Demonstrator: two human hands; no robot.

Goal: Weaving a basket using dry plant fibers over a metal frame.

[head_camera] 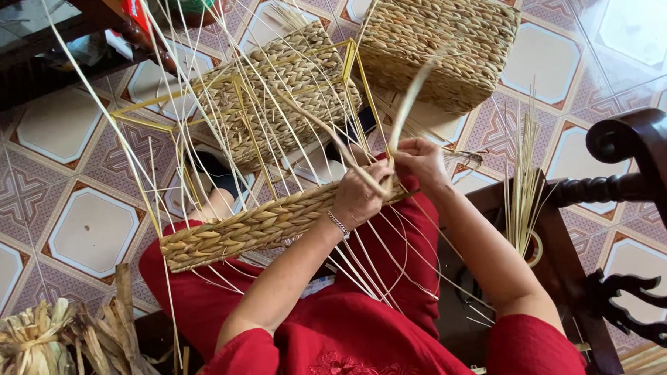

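Mid-frame, left hand (357, 196) clenched on the half-woven basket (264, 225), steadying its band across the lap; right hand (420, 161) pinching a fibre strand (412, 100), lifted clear for weaving.

half-woven straw basket on a yellow wire frame (264, 223) tipped on its side across the lap, braided band done along the near edge, thin pale reed stakes (197, 103) fanning out, flat dried fibre strand (411, 96) curving up from the rim
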